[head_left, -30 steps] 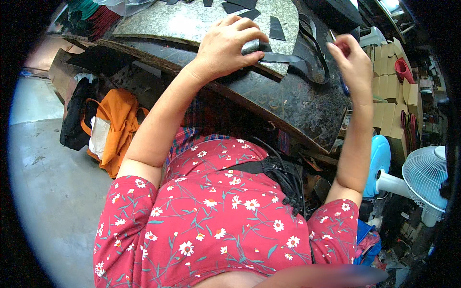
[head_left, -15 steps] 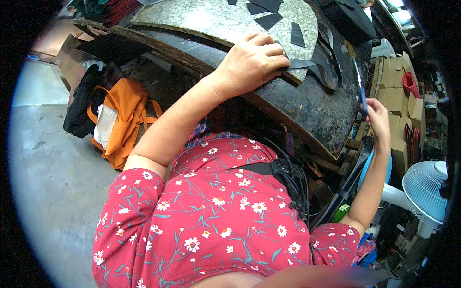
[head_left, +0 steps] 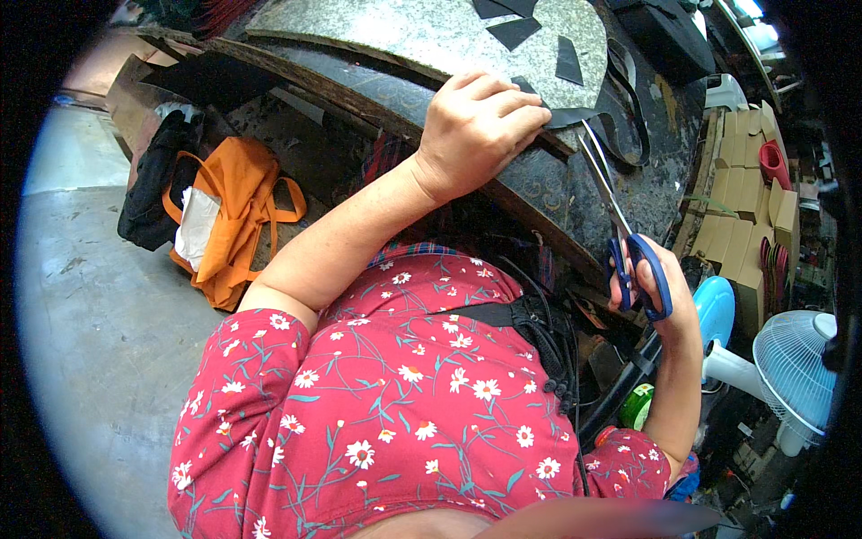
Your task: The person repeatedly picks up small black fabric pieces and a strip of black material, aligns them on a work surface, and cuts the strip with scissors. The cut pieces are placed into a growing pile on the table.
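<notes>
My left hand [head_left: 485, 135] is closed over the near edge of a speckled grey board [head_left: 395, 40], pinching one end of a black strip [head_left: 568, 117]. From its fingers the strip runs right and curls into a loop on the dark table. My right hand [head_left: 675, 292] holds a pair of scissors [head_left: 616, 208] by the blue handles. Slightly parted, the blades point up and left, their tips close to the strip just right of my left hand. Several cut black pieces, one a dark four-sided piece [head_left: 567, 61], lie on the board.
The dark worktable [head_left: 548, 193] has a worn wooden edge. An orange bag [head_left: 235, 211] and a black bag [head_left: 151, 193] sit at the left. To the right are stacked cardboard boxes [head_left: 732, 193], a red roll [head_left: 772, 163] and a blue-and-white fan [head_left: 795, 368].
My right hand has brought the scissors down and left from the table's right edge, turning the blades toward the strip. My left hand still pinches the strip, almost in place.
</notes>
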The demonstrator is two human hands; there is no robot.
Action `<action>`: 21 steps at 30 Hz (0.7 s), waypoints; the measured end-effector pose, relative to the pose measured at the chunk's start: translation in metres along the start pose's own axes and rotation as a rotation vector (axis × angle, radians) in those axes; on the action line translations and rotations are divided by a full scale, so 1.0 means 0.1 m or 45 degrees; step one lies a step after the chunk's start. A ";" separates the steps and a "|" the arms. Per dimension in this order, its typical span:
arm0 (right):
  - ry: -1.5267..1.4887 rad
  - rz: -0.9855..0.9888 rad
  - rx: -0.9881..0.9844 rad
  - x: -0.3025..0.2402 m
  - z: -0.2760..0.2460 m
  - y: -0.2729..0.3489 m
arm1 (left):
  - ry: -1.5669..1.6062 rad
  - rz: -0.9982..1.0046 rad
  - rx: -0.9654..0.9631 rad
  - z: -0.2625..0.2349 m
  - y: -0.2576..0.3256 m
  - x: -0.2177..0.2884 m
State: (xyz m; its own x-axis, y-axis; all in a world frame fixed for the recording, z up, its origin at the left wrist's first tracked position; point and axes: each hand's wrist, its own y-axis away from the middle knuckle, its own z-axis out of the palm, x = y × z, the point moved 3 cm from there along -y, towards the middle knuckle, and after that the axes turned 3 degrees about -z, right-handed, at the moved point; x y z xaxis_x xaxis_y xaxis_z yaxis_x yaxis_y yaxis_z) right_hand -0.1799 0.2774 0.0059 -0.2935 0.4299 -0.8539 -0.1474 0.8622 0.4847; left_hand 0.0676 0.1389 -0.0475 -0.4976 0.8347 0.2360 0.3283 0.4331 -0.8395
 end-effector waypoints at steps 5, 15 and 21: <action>0.048 -0.041 0.001 -0.01 0.00 -0.22 | -0.003 0.015 -0.043 0.03 0.00 -0.01; 0.140 0.029 0.085 -0.04 0.03 -0.29 | 0.036 -0.017 -0.051 0.03 0.00 -0.02; 0.155 0.036 0.055 -0.08 0.00 -0.35 | 0.042 -0.029 -0.048 0.02 0.00 -0.02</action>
State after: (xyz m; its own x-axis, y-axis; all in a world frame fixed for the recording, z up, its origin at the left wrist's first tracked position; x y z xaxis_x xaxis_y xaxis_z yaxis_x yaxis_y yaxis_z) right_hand -0.1728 0.2441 -0.0042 -0.4097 0.4210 -0.8093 -0.0971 0.8619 0.4976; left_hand 0.0670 0.1362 -0.0492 -0.4787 0.8351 0.2710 0.3480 0.4638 -0.8147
